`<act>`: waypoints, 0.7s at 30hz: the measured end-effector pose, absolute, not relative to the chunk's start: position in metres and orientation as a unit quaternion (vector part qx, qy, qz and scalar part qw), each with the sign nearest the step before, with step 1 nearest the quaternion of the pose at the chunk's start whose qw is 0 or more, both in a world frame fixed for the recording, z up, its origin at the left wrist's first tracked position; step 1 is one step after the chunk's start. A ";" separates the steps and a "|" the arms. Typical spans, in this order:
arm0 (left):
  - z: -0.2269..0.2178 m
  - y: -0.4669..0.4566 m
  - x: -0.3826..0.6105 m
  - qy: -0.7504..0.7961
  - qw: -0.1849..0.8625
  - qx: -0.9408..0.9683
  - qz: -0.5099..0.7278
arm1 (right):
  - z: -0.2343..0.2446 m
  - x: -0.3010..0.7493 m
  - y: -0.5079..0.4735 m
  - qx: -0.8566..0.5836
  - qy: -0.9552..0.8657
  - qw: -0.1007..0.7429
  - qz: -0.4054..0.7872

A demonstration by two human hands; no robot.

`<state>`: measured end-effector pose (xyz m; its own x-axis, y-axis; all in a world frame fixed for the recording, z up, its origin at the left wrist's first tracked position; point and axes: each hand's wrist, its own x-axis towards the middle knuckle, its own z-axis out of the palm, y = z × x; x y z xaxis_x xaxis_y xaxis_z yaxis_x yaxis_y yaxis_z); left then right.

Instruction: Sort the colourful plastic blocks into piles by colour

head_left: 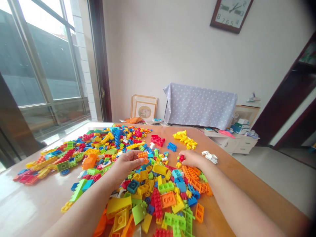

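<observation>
My left hand [131, 160] is closed on an orange toy brick [142, 155], its studs showing past the thumb and fingers, above the middle of a big pile of loose bricks. Over the pile's right side, my right hand [189, 158] pinches a small red brick [182, 158]. Below that hand lies a cluster of orange bricks [194, 177]. Beyond the hands sit a red brick group [158, 140], a blue brick group [171, 146] and a yellow brick group [186, 139]. White bricks [209, 157] lie just right of my right wrist.
The wooden table [237, 184] carries bricks spread to its left and near sides. Behind it stand a shape draped in dotted cloth [199, 103], a framed picture [145, 109] and a white cabinet [238, 145]. A glass window [46, 56] is at left, a wall clock [231, 14] above.
</observation>
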<state>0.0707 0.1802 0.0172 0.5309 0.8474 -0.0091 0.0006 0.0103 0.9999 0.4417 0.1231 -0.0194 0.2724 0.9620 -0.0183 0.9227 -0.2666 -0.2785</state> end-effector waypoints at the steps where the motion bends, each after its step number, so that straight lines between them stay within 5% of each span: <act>1: 0.017 0.180 0.071 0.344 0.621 0.615 0.343 | -0.020 0.442 0.124 -0.786 -0.602 0.103 0.092; 10: 0.020 0.181 0.066 0.330 0.653 0.586 0.348 | -0.024 0.447 0.130 -0.777 -0.608 0.136 0.091; 21: 0.022 0.184 0.066 0.360 0.667 0.542 0.363 | -0.004 0.434 0.192 -0.762 -0.566 0.278 0.148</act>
